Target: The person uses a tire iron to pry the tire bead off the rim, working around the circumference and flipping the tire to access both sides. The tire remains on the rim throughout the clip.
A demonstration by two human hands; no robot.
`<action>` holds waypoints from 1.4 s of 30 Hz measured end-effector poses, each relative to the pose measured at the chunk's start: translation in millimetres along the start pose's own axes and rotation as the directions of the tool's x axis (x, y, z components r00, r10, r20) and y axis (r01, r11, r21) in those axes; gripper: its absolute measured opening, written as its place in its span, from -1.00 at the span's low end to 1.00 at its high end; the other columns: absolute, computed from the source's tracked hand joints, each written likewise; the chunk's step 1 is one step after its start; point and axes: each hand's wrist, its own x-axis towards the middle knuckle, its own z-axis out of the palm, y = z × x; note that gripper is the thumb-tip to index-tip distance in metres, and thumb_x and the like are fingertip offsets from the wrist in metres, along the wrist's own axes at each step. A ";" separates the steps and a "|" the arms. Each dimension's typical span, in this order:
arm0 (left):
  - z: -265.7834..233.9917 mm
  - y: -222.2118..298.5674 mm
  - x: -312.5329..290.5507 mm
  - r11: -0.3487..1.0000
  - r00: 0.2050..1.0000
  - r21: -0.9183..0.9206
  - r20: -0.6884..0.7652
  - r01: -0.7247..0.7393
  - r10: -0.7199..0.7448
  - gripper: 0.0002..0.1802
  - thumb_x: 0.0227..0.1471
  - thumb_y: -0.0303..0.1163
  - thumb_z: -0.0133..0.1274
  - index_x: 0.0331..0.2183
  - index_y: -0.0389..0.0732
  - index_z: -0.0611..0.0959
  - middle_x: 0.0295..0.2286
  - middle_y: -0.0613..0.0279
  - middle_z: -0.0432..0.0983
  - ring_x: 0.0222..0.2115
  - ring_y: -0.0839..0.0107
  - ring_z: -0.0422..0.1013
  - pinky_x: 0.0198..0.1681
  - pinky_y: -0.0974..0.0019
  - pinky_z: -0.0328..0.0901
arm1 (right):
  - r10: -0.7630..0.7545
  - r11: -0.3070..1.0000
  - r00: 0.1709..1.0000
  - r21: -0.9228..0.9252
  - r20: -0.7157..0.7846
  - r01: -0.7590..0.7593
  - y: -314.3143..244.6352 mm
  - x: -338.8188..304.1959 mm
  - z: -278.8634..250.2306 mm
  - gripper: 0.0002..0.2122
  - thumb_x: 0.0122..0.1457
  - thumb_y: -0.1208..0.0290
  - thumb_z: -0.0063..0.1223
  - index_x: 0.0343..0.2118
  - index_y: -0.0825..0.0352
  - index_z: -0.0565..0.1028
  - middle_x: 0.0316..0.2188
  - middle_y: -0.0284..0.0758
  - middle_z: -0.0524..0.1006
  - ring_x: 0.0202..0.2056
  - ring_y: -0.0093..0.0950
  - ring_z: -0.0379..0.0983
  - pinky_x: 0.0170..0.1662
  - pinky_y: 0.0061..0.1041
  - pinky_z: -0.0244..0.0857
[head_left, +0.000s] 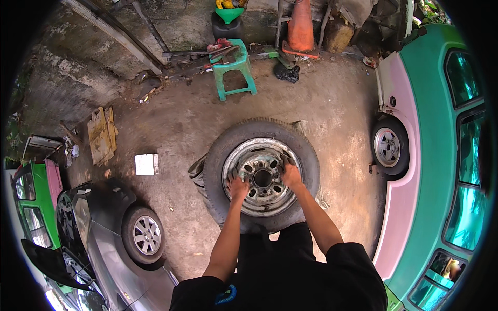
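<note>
A car wheel with a black tyre and a worn silver steel rim lies flat on the ground in front of me. Its dark round centre hole is ringed by smaller holes. At the left inner side of the rim is my left hand, its fingers curled against the metal. My right hand grips the rim's right inner side, fingers pointing away from me. The undersides of both hands are hidden. Crumpled cloth shows from beneath the tyre.
A green plastic stool bearing tools stands ahead, with an orange traffic cone behind it to the right. A white box and wooden boards lie leftward. A grey car flanks me left, a green-and-pink van right.
</note>
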 end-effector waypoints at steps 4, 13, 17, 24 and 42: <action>15.1 -2.1 -8.1 0.995 0.996 -0.092 -0.076 0.046 -0.053 -0.10 0.05 -0.07 0.05 0.25 -0.27 0.05 0.22 -0.33 -0.13 0.25 -0.27 -0.21 0.26 -0.21 -0.16 | 0.160 0.987 0.970 0.001 0.182 -0.163 -1.6 10.2 -3.9 -0.60 0.19 0.24 0.00 0.03 0.34 0.34 -0.10 0.12 0.47 -0.07 0.07 0.41 -0.01 -0.07 0.31; 80.3 -37.2 -33.9 0.852 0.928 -0.499 -0.222 0.155 -0.299 -0.22 0.00 -0.06 0.05 -0.01 -0.61 0.36 -0.06 -0.45 0.35 -0.01 -0.29 0.28 0.06 -0.04 0.20 | 0.211 0.977 0.955 -0.065 0.209 -0.201 10.0 22.0 -1.0 -0.59 0.17 0.13 0.04 -0.20 0.48 0.46 -0.31 0.19 0.50 -0.14 0.10 0.43 -0.08 -0.07 0.31; 79.6 -51.9 -23.3 0.551 0.895 -0.821 -0.125 0.148 -0.428 -0.30 -0.01 -0.10 0.06 -0.04 -0.55 0.42 -0.07 -0.37 0.39 -0.03 -0.22 0.31 0.01 0.00 0.22 | 0.260 0.957 0.939 0.067 0.226 -0.282 5.6 17.5 -6.8 -0.67 0.05 0.31 0.07 -0.19 0.47 0.49 -0.19 0.17 0.50 -0.07 0.07 0.41 -0.01 -0.12 0.31; 84.9 -58.1 -37.9 0.869 0.900 -0.494 -0.375 0.008 -0.221 -0.53 -0.02 -0.17 0.11 -0.37 -0.50 0.55 -0.31 -0.41 0.45 -0.24 -0.31 0.37 -0.19 -0.13 0.24 | 0.261 0.964 0.951 0.009 0.166 -0.266 -1.3 -5.3 -25.5 -0.67 0.11 0.32 0.09 -0.15 0.47 0.43 -0.29 0.16 0.51 -0.16 0.10 0.43 -0.13 -0.09 0.33; 67.7 -37.3 -15.2 0.573 0.864 -0.682 0.181 0.455 -0.470 -0.40 0.14 -0.10 0.00 0.02 -0.40 0.45 -0.02 -0.24 0.39 0.01 -0.06 0.33 0.06 0.10 0.19 | 0.037 0.950 0.755 -0.257 0.655 0.177 -65.3 91.2 8.0 -0.61 -0.02 0.24 0.13 -0.18 0.42 0.51 -0.17 0.07 0.52 -0.09 -0.08 0.47 -0.02 -0.19 0.36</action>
